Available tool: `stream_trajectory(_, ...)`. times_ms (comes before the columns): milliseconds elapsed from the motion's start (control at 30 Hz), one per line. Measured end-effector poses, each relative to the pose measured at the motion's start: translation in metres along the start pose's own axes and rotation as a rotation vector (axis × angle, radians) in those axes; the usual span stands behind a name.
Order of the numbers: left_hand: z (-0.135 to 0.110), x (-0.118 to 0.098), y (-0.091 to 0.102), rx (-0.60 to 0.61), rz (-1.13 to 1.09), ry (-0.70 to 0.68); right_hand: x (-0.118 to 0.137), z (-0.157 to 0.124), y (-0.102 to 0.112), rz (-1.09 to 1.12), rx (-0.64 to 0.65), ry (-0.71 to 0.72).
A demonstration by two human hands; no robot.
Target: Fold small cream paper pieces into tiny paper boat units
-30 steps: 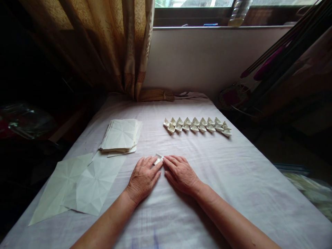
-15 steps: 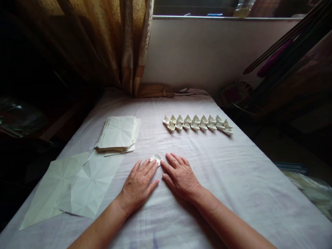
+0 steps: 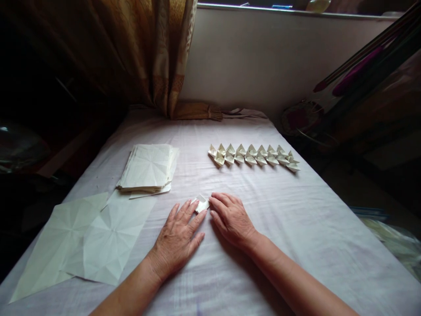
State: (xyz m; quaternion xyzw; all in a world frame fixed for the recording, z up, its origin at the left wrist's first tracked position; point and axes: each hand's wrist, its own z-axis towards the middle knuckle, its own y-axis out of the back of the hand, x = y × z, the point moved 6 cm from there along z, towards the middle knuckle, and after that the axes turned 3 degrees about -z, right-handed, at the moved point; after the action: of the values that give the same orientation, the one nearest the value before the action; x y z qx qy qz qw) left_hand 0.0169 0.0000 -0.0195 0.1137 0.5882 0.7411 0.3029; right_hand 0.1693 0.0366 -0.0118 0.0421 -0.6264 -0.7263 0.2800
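Observation:
A small folded piece of white paper (image 3: 201,202) lies on the pale cloth-covered table (image 3: 296,228). My left hand (image 3: 177,239) rests flat beside it, fingers stretched out, fingertips touching its left edge. My right hand (image 3: 232,217) lies palm down at its right, fingers slightly curled, fingertips pressing the paper's right side. Farther back, a double row of several finished folded paper boats (image 3: 253,157) stands on the cloth.
A stack of creased white sheets (image 3: 148,167) lies at the left, with two loose creased sheets (image 3: 88,239) nearer me. A tan curtain (image 3: 164,57) hangs at the back left. Dark clutter and rods (image 3: 362,66) stand at the right, beyond the table edge.
The view has tilted down a little. My hands stay at the small folded paper; the left fingers have spread a bit and the paper has turned slightly between the fingertips.

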Motion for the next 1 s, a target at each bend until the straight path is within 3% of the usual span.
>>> stream_trajectory(300, -0.003, 0.002, 0.004, -0.039, -0.042, 0.039, 0.011, -0.003, 0.0, 0.106, -0.107, -0.036)
stream_trajectory(600, -0.006, 0.001, 0.001, -0.063, 0.032, -0.008, 0.02, -0.009, -0.01, -0.155, 0.088, -0.016)
stream_trajectory(833, -0.011, 0.002, -0.005, 0.045, 0.118, -0.027, 0.016, -0.012, -0.011, -0.158, 0.076, -0.038)
stream_trajectory(1000, -0.011, 0.002, -0.004, 0.059, 0.11, -0.02, 0.019, -0.015, -0.011, -0.136, 0.056, 0.035)
